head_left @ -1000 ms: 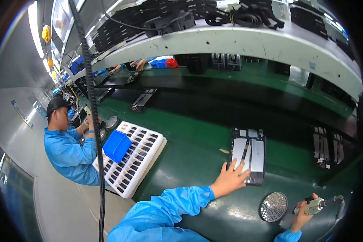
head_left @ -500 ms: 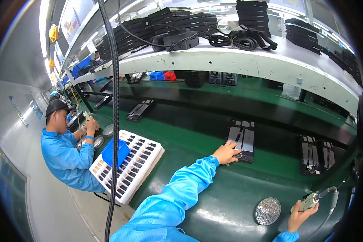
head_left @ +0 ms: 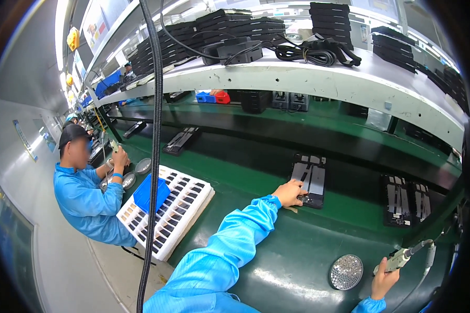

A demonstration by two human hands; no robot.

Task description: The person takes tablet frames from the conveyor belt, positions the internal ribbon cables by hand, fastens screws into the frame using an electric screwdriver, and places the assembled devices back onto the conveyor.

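Your left hand [head_left: 289, 193] reaches forward over a glossy green bench [head_left: 292, 245] and touches the near left corner of a flat, black, rectangular electronic unit with silver-grey panels [head_left: 316, 180]. The unit lies flat, ahead and slightly right of that hand, its long axis running away from you, the far end leaning a little right. Your left hand is much the nearer; its fingers are bent and close together, but the view is too small to tell whether they pinch the edge or only rest on it. Your right hand [head_left: 384, 281], well apart at the lower right, is wrapped around a pale, slim, corded power screwdriver [head_left: 394, 261]. Between your hands, nearer the right, sits a round silver dish of small shiny pieces [head_left: 346, 272]. Two similar black panelled units [head_left: 395, 201] lie side by side, further right. No brand or label can be read on the unit or the tool; the wall poster [head_left: 25, 140] at far left is too small to read.
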